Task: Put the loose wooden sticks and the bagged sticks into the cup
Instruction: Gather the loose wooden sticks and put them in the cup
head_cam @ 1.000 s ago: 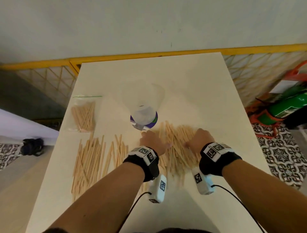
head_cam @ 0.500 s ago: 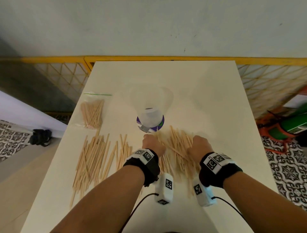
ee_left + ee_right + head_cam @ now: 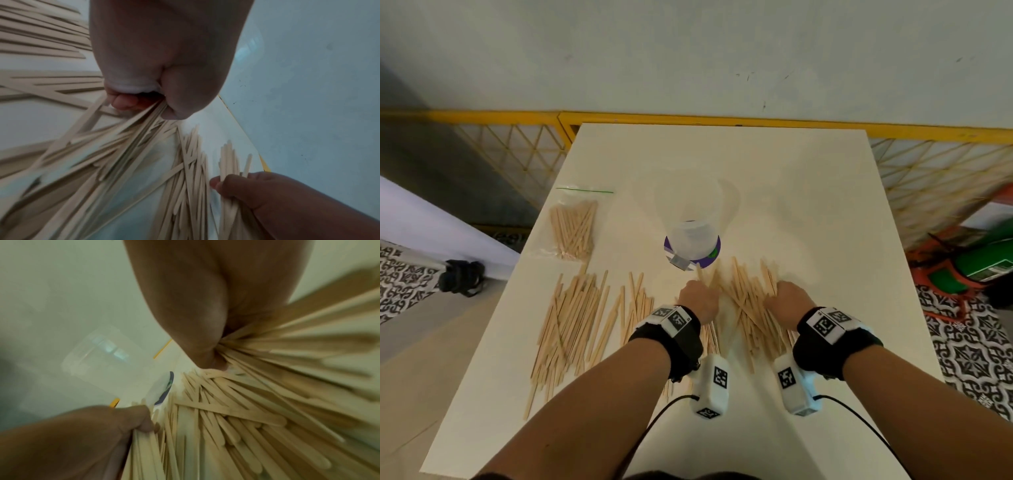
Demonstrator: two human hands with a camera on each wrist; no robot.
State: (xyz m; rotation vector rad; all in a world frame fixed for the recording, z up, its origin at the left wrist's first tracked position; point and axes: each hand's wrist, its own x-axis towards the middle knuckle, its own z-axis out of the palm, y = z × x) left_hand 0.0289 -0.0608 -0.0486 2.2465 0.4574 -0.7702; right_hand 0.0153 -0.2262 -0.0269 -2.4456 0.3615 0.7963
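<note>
Both my hands are down in the pile of loose sticks (image 3: pixel 748 308) just on my side of the cup (image 3: pixel 693 236). My left hand (image 3: pixel 698 301) is curled round a bunch of them; in the left wrist view fingers (image 3: pixel 123 102) & thumb clamp a fan of sticks that spreads out below the fist. My right hand (image 3: pixel 786 303) sits at the pile's right edge, fingers curled in among the sticks; the right wrist view shows sticks radiating from under the palm, so it grips a bunch too, tho the fingertips themselves are hidden. The sticks between my hands lie crossed and flat on the table (image 3: pixel 808 212).

Left of the cup & nearer me, a second spread of loose sticks (image 3: pixel 571 325) lies flat, w/ a thinner strip (image 3: pixel 635 305) between it and my left hand. Neither hand touches these.

The cup stands upright just beyond my knuckles, clear plastic, w/ a purple disc under its base. A few stick tips reach its base. Can't tell if anything's inside.

Farther left of the cup, a bit beyond the second spread, the bagged sticks (image 3: pixel 575 229) lie flat in a clear zip bag, apart from both hands.
</note>
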